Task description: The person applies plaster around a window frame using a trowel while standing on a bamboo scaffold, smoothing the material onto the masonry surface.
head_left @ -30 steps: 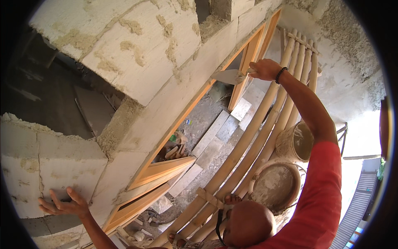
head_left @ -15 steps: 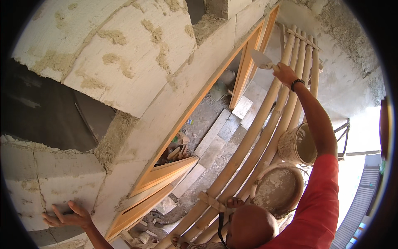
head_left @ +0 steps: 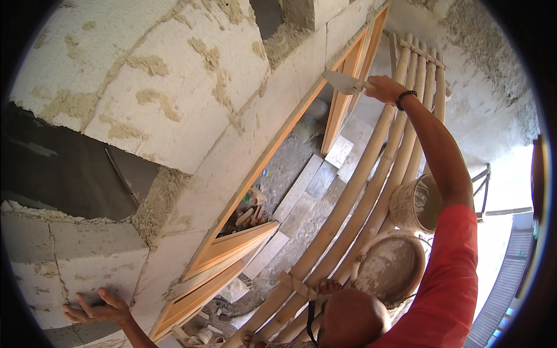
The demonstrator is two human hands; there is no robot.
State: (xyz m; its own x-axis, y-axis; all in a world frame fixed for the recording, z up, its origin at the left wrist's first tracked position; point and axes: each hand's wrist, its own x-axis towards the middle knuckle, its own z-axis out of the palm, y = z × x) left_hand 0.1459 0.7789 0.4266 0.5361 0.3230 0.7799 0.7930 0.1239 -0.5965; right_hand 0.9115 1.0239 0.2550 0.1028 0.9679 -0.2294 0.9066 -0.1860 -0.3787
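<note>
My right hand [head_left: 386, 91], with a dark beaded bracelet at the wrist, grips the handle of a trowel [head_left: 343, 83]. The trowel's pale blade points left toward the wooden frame [head_left: 293, 119] set along the wall's edge; a greyish patch shows on it. My left hand [head_left: 100, 308] is at the lower left, fingers spread, against or just in front of the pale block wall [head_left: 81, 255]. It holds nothing. Whether the palm touches the wall I cannot tell. Dried mortar smears [head_left: 156, 104] mark the blocks above.
Bamboo poles [head_left: 362, 165] lashed together form a platform along the wall. On it stand a mortar-stained bucket [head_left: 404, 206] and a round tub [head_left: 387, 267] of grey mix. Broken openings [head_left: 69, 156] cut the wall. Below lie floor tiles [head_left: 299, 188] and rubble.
My right hand has moved left and slightly up with the trowel, bringing the blade to the wooden frame's edge. My left hand has shifted slightly, fingers still spread.
</note>
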